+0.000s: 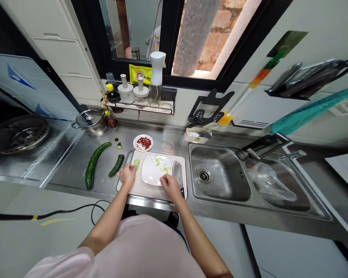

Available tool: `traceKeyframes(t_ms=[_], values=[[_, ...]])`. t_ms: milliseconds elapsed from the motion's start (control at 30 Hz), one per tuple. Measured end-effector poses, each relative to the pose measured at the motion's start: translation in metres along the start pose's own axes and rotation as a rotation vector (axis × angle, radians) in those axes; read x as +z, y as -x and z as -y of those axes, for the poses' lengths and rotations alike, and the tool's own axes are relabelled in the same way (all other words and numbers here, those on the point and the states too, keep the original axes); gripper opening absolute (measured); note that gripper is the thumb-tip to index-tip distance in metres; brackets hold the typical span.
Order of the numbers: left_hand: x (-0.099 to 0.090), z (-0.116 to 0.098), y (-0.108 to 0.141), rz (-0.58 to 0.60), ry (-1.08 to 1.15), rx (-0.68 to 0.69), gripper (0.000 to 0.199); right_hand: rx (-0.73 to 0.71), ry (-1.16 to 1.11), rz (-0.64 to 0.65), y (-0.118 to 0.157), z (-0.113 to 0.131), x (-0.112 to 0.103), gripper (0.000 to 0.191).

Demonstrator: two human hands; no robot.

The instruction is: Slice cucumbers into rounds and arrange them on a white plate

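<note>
My left hand point(127, 175) has its fingers curled together at the left part of the cutting board point(137, 188), right beside a short row of cucumber slices point(136, 164). What its fingertips hold, if anything, is hidden. Over the lower right edge of a white plate point(152, 175), my right hand point(171, 187) is closed in a pinch; anything in it is too small to make out. Thin green slices lie on the plate in two fanned, pinwheel-like groups, one at the top and one at the right. A knife point(177, 173) rests on the board, right of the plate.
Left of the board lie a long cucumber point(92, 166) and a shorter cucumber piece point(116, 166), with small offcuts point(119, 146) behind. A small plate of chopped red pieces point(135, 143) stands behind the board. A lidded pot point(91, 123) is back left; a sink point(220, 177) is right.
</note>
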State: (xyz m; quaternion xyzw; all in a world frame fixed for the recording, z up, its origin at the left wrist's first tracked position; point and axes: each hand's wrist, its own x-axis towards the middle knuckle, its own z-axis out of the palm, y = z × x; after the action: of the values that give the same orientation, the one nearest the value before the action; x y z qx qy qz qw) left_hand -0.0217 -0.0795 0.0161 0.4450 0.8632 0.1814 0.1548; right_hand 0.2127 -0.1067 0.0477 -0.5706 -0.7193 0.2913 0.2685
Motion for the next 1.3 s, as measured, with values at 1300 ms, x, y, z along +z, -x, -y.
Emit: traceKeyframes(t_ms=[1300], values=[[-0.051, -0.042, 0.025, 0.274, 1.112, -0.079, 0.034, -0.114, -0.187, -0.028, -0.047, 0.057, -0.006, 0.019]])
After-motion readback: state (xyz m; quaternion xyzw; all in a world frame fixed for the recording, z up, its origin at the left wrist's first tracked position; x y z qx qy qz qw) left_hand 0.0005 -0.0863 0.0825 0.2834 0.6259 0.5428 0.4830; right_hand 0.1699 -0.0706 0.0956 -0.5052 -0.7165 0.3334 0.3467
